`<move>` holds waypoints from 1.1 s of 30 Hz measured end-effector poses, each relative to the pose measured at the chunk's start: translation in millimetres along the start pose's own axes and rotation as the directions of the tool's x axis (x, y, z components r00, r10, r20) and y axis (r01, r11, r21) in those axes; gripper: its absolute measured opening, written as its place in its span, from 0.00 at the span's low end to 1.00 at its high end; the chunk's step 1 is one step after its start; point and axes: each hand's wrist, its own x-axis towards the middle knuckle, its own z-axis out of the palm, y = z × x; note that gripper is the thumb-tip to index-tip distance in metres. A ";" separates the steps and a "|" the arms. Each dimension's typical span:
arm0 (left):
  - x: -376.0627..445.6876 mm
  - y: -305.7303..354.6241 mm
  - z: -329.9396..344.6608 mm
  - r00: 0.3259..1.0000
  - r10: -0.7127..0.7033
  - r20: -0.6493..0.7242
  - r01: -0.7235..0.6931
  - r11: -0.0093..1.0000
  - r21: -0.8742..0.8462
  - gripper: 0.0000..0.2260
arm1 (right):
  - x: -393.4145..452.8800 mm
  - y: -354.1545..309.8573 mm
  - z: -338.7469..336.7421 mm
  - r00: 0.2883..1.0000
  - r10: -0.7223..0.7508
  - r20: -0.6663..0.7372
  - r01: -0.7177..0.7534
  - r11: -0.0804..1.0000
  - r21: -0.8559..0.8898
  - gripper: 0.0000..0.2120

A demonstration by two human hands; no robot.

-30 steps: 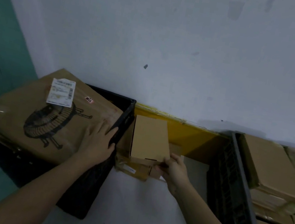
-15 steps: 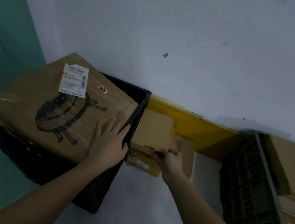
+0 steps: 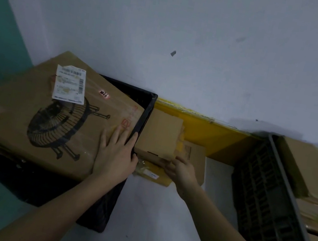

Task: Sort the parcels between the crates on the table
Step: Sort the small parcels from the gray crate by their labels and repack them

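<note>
White table point(image 3: 151, 213), white wall point(image 3: 210, 34); left hand point(image 3: 115, 155) flat on big box point(image 3: 38, 117), right hand point(image 3: 182, 171) pinches small box point(image 3: 159, 134).

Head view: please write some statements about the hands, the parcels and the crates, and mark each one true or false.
1. The left hand lies flat on the large fan-printed box. True.
2. The right hand is free and holds nothing. False: its fingers hold the small box.
3. The large box sits on the black crate. True.
4. The grey crate on the right is empty. False: it holds cardboard parcels.
</note>
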 end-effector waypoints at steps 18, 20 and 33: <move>3.4 -0.6 4.9 0.997 -0.051 0.060 0.048 0.998 0.043 0.30 | -60.5 -32.4 -98.2 0.971 -0.193 0.140 0.238 0.726 -0.645 0.18; 6.4 7.9 -0.4 0.988 -0.096 0.121 0.087 0.993 0.082 0.30 | -73.3 -38.0 -120.2 0.958 -0.213 0.191 0.285 0.663 -0.693 0.19; -46.4 154.1 -12.0 0.990 -0.078 0.116 0.093 0.988 -0.125 0.24 | -98.8 -59.3 -214.4 0.931 -0.231 0.284 0.366 0.569 -0.736 0.20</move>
